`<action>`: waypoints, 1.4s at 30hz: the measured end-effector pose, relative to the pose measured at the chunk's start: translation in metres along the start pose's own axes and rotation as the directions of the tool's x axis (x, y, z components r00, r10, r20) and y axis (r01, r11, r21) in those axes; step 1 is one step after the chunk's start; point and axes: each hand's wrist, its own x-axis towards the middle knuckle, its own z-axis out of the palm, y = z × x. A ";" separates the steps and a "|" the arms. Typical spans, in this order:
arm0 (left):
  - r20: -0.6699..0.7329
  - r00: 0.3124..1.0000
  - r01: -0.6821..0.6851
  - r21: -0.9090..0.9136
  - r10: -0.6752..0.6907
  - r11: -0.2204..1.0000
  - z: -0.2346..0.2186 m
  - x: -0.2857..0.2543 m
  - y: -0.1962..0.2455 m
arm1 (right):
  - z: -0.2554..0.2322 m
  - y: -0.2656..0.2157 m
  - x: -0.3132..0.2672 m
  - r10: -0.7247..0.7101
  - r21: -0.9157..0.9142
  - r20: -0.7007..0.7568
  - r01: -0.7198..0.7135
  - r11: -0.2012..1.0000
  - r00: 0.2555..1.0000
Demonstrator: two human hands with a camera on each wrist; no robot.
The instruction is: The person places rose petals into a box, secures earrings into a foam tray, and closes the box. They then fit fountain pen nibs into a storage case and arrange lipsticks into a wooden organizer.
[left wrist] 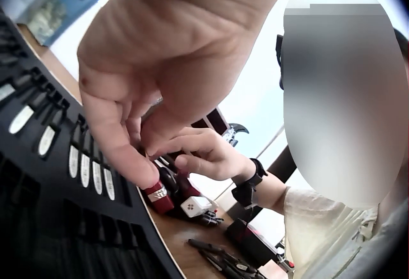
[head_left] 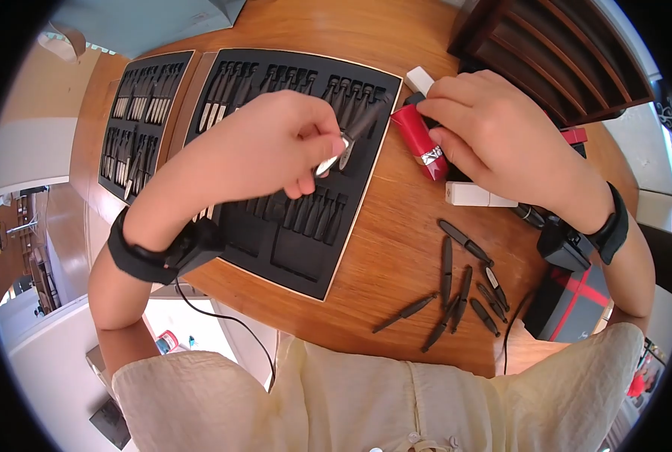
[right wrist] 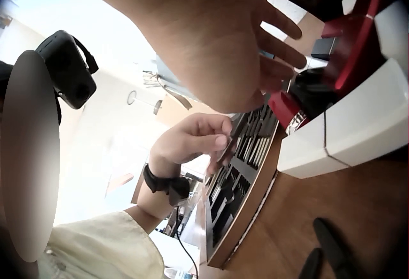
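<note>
My left hand (head_left: 287,143) pinches a slim dark tool with a pale, shiny end (head_left: 331,158) between thumb and fingers. Its dark end is blurred over the black foam case (head_left: 294,271), where rows of similar tools with pale oval labels stand in slots. At the right, my right hand (head_left: 494,124) reaches over a red lipstick tube (head_left: 415,135) with silver lettering, fingertips right at its upper side. Loosely extended fingers (right wrist: 281,52) show on that hand in the right wrist view. A white box (head_left: 480,195) lies under its palm side.
Several loose dark tools (head_left: 464,294) lie on the wooden table (head_left: 381,264) near its front edge. A second case (head_left: 138,113) stands at the left, a dark slotted rack (head_left: 554,56) at the back right. A black box with red stripes (head_left: 573,305) sits at the right.
</note>
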 end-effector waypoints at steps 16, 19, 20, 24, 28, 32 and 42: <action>0.077 0.989 0.128 -0.047 -0.124 0.991 0.010 0.034 0.004 | 0.029 -0.002 0.019 -0.075 0.058 -0.052 0.078 0.995 0.996; 0.074 0.988 0.131 0.081 -0.137 0.988 0.009 0.036 0.008 | 0.029 -0.003 0.019 -0.055 0.060 -0.034 0.057 0.997 0.998; 0.074 0.988 0.131 0.081 -0.137 0.988 0.009 0.036 0.008 | 0.029 -0.003 0.019 -0.055 0.051 -0.028 0.056 0.997 0.998; 0.034 0.998 0.041 0.324 -0.055 0.945 0.010 0.037 0.007 | 0.027 -0.004 0.021 -0.029 0.075 0.057 0.024 0.997 0.998; 0.053 0.997 -0.076 0.523 0.057 0.849 0.005 0.035 -0.006 | 0.030 -0.003 0.023 -0.070 0.019 -0.028 0.071 0.997 0.997; 0.116 0.992 0.017 0.321 -0.057 0.947 0.000 0.032 -0.004 | 0.023 -0.005 0.024 -0.043 0.010 0.130 0.042 0.999 0.991; 0.142 0.984 0.035 0.429 -0.106 0.903 0.006 0.038 0.003 | 0.029 -0.011 0.022 -0.057 -0.115 0.162 0.076 0.990 0.985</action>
